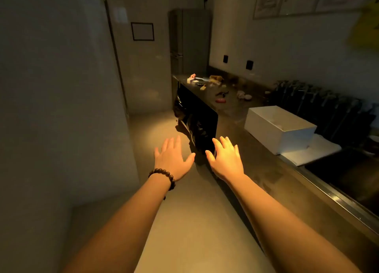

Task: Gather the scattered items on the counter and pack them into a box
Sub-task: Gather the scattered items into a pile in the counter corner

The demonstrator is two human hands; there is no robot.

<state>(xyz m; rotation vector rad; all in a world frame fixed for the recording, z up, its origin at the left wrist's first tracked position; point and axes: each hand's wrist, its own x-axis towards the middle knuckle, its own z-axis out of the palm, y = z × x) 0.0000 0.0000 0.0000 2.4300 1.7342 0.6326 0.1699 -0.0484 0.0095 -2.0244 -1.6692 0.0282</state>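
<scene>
- I held both arms stretched out in front of me over the floor, bare forearms running up from the bottom of the view, palms facing down.
- My left hand was spread, fingers straight and a little apart, thumb angled out toward the other hand; it held nothing and touched nothing.
- A dark beaded bracelet sat round my left wrist.
- My right hand was spread the same way, fingers fanned and pointing ahead, thumb out to the left, empty as well. It hung near the front edge of the counter; I could not tell whether it was over the counter or just short of it.
- The two hands were side by side, thumbs near each other but apart.
- The white box stood on the dark counter to my right, ahead of my right hand and well apart from it, resting partly on a flat white sheet; whether it was open I could not tell.
- The scattered items lay on the far end of the counter, beyond the box: small pale, pink, red and brownish pieces, too blurred to name.
- A tall grey cabinet stood at the counter's far end, and a row of dark shapes lined the wall behind the box.
</scene>
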